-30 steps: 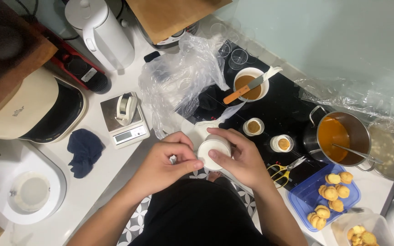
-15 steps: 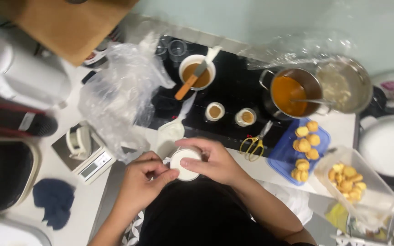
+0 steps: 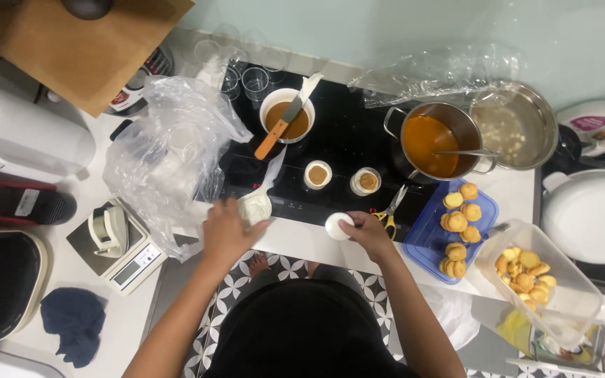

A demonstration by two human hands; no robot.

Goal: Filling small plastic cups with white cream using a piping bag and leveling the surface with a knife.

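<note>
My left hand (image 3: 224, 234) grips a white piping bag of cream (image 3: 258, 204) at the counter's front edge, its tip pointing up toward the black cooktop (image 3: 344, 140). My right hand (image 3: 370, 231) holds a small white round cup (image 3: 337, 225) just right of it. Two small filled cups (image 3: 318, 174) (image 3: 366, 181) stand on the cooktop behind my hands. A white bowl of brown sauce (image 3: 286, 115) with a spatula in it sits further back.
A pot of orange liquid (image 3: 434, 143) and a steel bowl (image 3: 519, 126) stand at the right. Blue tray of pastries (image 3: 460, 224), clear tub of pastries (image 3: 537, 276), scissors (image 3: 388, 210), crumpled plastic bag (image 3: 169, 154), kitchen scale (image 3: 117, 245), white kettle (image 3: 22, 136), several glasses (image 3: 246, 77).
My hands held the white cup together close to my body; now they have parted, the left on the piping bag, the right holding the cup at the counter edge. The view shifted right.
</note>
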